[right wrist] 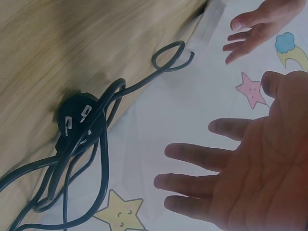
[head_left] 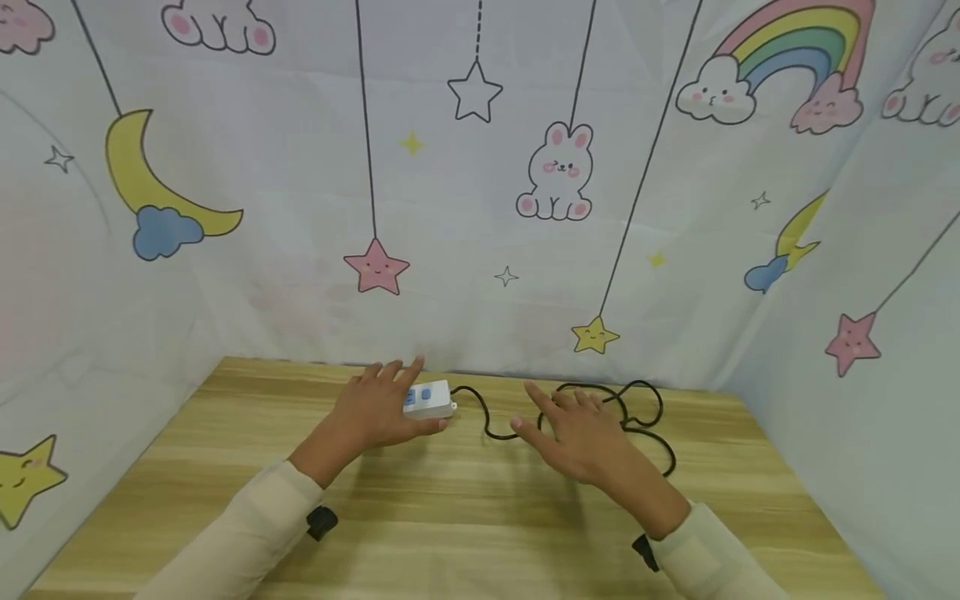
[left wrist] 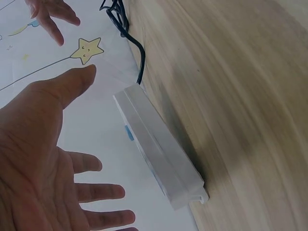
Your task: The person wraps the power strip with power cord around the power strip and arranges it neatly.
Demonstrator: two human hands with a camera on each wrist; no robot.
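A white power strip (head_left: 431, 402) with blue sockets lies near the back edge of the wooden table. My left hand (head_left: 377, 408) hovers just over its left part with fingers spread, hiding that end in the head view. The left wrist view shows the strip's side (left wrist: 159, 149) apart from my palm. From its right end a black cord (head_left: 487, 425) runs to loose coils on the right. Above those coils my right hand (head_left: 577, 433) is spread, holding nothing. In the right wrist view a black plug (right wrist: 82, 120) with metal prongs lies among the coils.
A white cloth (head_left: 465, 208) printed with stars, moons and rabbits hangs behind the table and along both sides. The wooden tabletop (head_left: 465, 517) stretches toward me under both forearms. Each wrist has a small black device (head_left: 322, 522) strapped beneath it.
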